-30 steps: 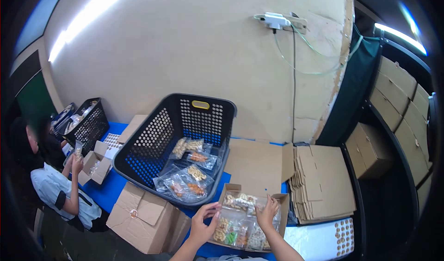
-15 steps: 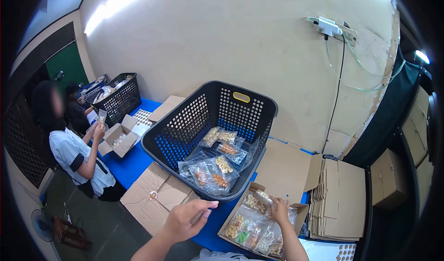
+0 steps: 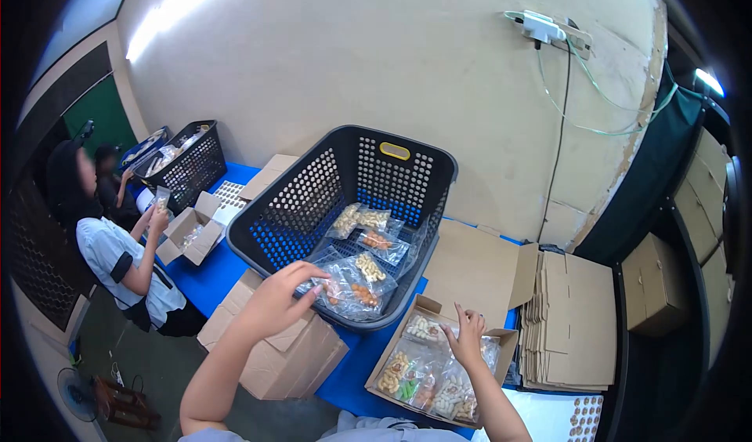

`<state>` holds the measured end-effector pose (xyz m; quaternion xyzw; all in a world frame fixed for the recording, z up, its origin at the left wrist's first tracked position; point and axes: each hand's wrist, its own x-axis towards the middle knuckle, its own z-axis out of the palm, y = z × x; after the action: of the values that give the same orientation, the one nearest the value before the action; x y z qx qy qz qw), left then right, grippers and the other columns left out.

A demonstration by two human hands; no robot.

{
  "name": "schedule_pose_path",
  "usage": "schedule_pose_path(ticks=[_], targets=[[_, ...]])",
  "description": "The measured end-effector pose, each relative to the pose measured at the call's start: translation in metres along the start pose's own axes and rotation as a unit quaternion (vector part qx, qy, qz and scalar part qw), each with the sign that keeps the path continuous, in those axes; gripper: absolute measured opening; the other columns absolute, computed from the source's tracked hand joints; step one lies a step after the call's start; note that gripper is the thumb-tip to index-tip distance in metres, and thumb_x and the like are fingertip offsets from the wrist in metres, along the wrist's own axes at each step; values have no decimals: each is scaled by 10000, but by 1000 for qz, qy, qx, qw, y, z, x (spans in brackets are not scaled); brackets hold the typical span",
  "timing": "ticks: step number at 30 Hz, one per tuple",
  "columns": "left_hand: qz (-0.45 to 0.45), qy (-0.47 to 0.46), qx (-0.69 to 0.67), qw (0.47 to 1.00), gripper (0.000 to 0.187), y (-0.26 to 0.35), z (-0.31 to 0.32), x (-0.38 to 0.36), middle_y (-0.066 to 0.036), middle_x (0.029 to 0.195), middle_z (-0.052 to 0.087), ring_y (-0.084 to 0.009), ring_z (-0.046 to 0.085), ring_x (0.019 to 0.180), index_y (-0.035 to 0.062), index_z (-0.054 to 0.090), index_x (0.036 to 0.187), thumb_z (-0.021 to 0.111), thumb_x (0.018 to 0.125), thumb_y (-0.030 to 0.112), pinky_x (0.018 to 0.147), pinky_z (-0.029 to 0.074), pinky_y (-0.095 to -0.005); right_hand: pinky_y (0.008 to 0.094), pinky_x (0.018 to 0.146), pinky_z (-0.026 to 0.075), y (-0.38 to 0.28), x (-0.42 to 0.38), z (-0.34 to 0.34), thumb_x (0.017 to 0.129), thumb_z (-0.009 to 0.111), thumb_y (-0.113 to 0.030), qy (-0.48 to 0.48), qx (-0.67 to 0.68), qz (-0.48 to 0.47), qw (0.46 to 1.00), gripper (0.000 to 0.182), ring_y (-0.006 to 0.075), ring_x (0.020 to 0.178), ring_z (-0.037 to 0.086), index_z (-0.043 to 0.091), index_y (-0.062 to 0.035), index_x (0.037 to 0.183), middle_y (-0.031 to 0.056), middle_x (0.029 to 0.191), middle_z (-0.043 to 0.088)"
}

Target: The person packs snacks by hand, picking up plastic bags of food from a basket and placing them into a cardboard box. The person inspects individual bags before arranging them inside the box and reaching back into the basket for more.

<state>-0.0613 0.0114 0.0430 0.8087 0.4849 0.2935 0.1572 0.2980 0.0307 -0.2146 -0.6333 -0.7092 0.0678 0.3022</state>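
Note:
My left hand (image 3: 282, 299) reaches over the near rim of a large black plastic basket (image 3: 342, 148), fingers apart beside a clear bag of orange-brown snacks (image 3: 335, 288). Whether the fingertips touch the bag is hard to tell. More clear bags, such as one of pale curled snacks (image 3: 369, 268), lie on the basket floor. My right hand (image 3: 468, 334) is open, fingers spread, above an open cardboard box (image 3: 374, 369). Inside that box are several bags of snacks, among them a bag with green pieces (image 3: 407, 387) and a bag of white pieces (image 3: 425, 328).
Closed cardboard boxes (image 3: 301, 364) stand left of my basket. Flattened cardboard (image 3: 576, 317) is stacked at the right, near a sticker sheet (image 3: 583, 418). On the left, a co-worker (image 3: 125, 258) holds a small bag over an open box (image 3: 205, 242); another basket (image 3: 188, 164) stands behind.
My left hand has moved up and left, over the basket rim. My right hand has let go of a bag of white pieces, which now lies in the box. The view has shifted slightly.

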Motion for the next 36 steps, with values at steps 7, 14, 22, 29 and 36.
schedule_pose_path(ticks=[7, 14, 22, 29, 36], targets=[[45, -50, 37, 997, 178, -32, 15, 51, -148, 1034, 563, -324, 557, 1005, 25, 591, 1025, 551, 868, 99, 876, 447, -377, 455, 912, 353, 23, -14, 22, 749, 723, -276, -89, 43, -56, 994, 475, 319, 1057, 448, 590, -195, 1197, 132, 1107, 515], [55, -107, 28, 992, 288, -6, 68, 82, -165, 1103, 555, -337, 535, 1066, 28, 535, 1138, 487, 935, 227, 909, 432, -403, 430, 901, 382, 22, -20, 42, 726, 724, -209, -125, 91, -61, 986, 383, 302, 1060, 488, 643, -165, 1098, 104, 1078, 569], [22, -160, 114, 980, 617, 20, 153, 118, -338, 1373, 292, -485, 419, 1196, 77, 252, 1411, 530, 902, 288, 1002, 385, -463, 401, 908, 398, 31, 12, -3, 784, 664, -124, 39, 126, 6, 991, 283, 319, 1016, 491, 646, -94, 1065, 132, 1027, 584], [-73, -298, 9, 952, 784, -24, 150, 143, -302, 1444, 230, -440, 277, 1325, 50, 127, 1455, 381, 919, 562, 1097, 253, -434, 341, 816, 443, 40, 65, -37, 832, 612, -109, 113, 102, 20, 988, 197, 271, 993, 510, 658, -99, 1023, 112, 998, 604], [-128, -254, 89, 955, 617, -103, 126, 186, -238, 1242, 536, -369, 508, 1169, 45, 320, 1389, 519, 906, 373, 1005, 388, -406, 371, 840, 419, -54, 178, -83, 841, 569, -70, 163, 222, -50, 960, 164, 279, 938, 522, 668, -71, 971, 114, 942, 601]])
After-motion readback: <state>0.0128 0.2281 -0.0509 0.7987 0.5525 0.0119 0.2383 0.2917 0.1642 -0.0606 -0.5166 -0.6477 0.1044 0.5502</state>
